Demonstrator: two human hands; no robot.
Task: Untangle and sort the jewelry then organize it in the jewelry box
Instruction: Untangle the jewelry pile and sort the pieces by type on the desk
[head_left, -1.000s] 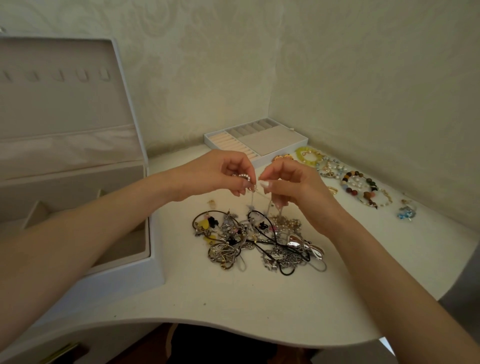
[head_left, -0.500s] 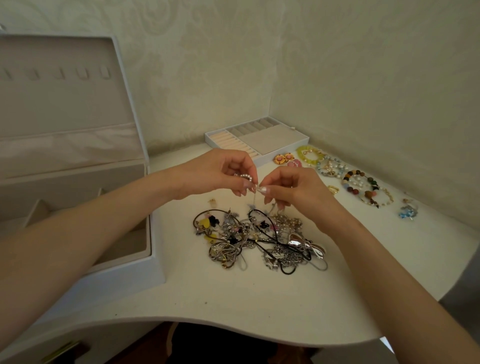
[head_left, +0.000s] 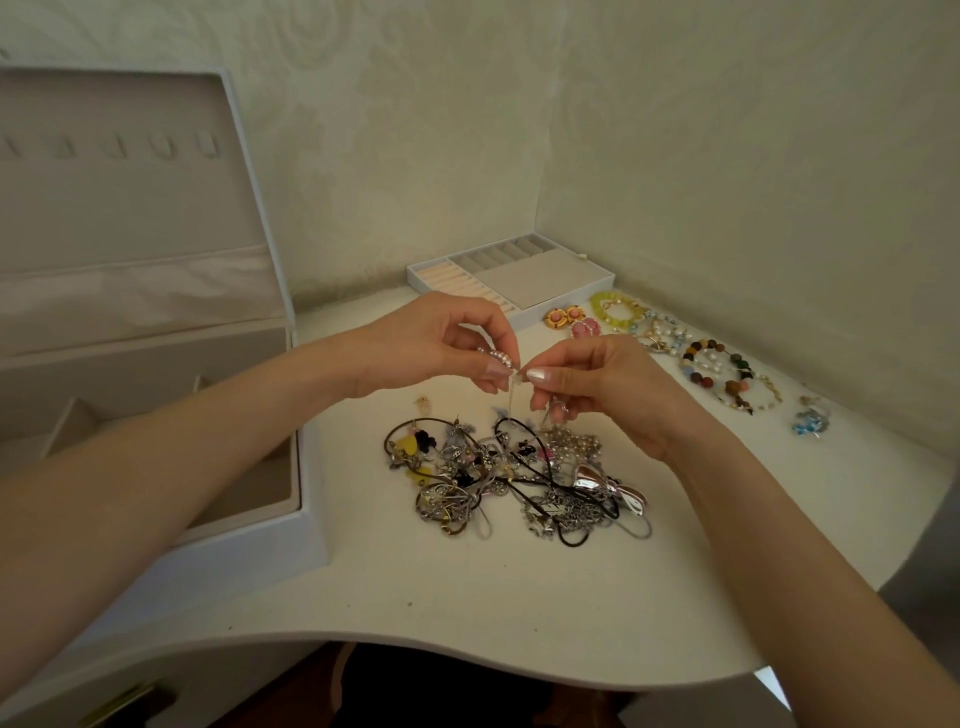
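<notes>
A tangled pile of jewelry (head_left: 511, 475) with black cords, silver chains and yellow charms lies mid-table. Above it, my left hand (head_left: 441, 345) pinches a small pearl-beaded piece (head_left: 497, 357) whose thin chain hangs down toward the pile. My right hand (head_left: 587, 384) pinches the same thin chain right beside the left fingertips. The white jewelry box (head_left: 270, 525) stands open at the left, lid up. Its removable tray (head_left: 511, 280) sits at the back of the table.
Sorted pieces lie along the right wall: orange and pink earrings (head_left: 569, 319), a yellow-green bead bracelet (head_left: 615, 309), a pearl bracelet (head_left: 660, 335), a dark multicoloured bead necklace (head_left: 719, 371) and a blue piece (head_left: 810, 418). The table's curved front edge (head_left: 467, 639) is near me.
My hands have dropped slightly and drawn closer, fingertips almost meeting on the chain. The orange and pink earrings, hidden behind my right hand before, now show.
</notes>
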